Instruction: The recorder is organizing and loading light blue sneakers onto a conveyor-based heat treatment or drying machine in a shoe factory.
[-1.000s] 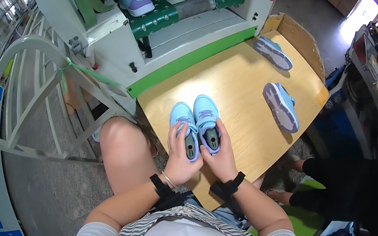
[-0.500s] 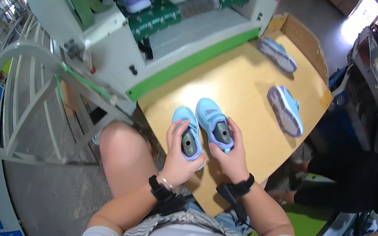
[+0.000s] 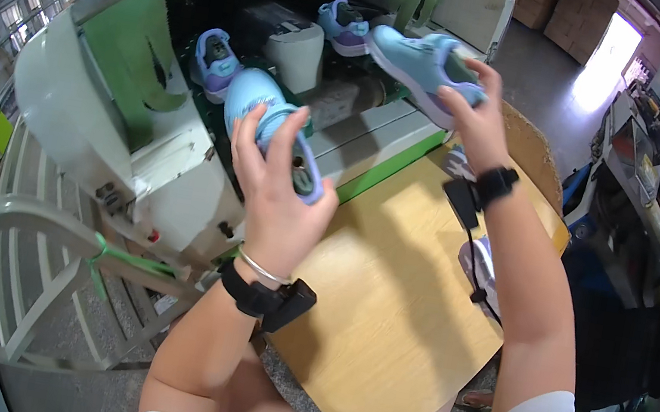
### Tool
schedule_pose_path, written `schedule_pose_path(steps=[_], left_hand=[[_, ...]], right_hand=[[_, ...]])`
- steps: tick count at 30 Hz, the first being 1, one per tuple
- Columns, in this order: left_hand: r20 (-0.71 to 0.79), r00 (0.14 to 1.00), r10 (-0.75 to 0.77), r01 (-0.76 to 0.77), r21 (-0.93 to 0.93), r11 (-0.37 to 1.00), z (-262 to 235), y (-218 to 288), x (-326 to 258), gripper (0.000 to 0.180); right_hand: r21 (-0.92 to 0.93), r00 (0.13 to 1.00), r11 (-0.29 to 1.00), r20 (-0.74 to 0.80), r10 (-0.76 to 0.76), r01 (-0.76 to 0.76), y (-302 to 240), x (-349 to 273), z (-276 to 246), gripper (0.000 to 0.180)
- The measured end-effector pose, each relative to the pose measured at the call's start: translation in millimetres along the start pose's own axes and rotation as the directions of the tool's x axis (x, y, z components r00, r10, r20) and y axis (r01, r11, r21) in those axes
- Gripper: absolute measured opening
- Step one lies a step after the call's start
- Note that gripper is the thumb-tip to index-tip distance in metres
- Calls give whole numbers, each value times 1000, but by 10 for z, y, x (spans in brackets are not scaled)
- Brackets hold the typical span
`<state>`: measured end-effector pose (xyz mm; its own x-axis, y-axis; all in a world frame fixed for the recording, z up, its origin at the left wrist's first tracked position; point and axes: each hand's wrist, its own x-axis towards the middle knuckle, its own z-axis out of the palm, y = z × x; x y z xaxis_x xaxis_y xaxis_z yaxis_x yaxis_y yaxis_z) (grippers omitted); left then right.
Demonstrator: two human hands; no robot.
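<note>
My left hand grips a light blue shoe with a purple sole edge, lifted in front of the green and white machine. My right hand holds a second light blue shoe higher up, near the machine's opening. Both wrists wear black bands. Inside the machine lie two other shoes, one purple and blue and one further back, beside a grey block.
A wooden table lies below my arms, with another shoe partly hidden behind my right forearm. A white metal frame stands at the left. A cluttered workstation and cardboard boxes are at the right and back.
Both hands have lifted the two light blue shoes off the wooden table and carried them up toward the machine. The view has tilted upward.
</note>
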<state>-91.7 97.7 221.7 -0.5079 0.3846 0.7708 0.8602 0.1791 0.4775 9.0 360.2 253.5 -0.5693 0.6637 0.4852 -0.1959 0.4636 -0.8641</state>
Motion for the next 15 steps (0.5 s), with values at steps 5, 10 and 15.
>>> schedule_pose_path(steps=[5, 10, 15], left_hand=[[24, 992, -125, 126, -58, 990, 149, -232, 20, 74], [-68, 997, -46, 45, -8, 999, 253, -372, 80, 61], [-73, 975, -211, 193, -198, 961, 181, -379, 489, 41]], right_hand=[[-112, 991, 989, 100, -87, 98, 649, 427, 159, 70], [-225, 995, 970, 52, -86, 95, 630, 448, 282, 74], [-382, 1000, 924, -4, 26, -25, 435, 477, 305, 71]])
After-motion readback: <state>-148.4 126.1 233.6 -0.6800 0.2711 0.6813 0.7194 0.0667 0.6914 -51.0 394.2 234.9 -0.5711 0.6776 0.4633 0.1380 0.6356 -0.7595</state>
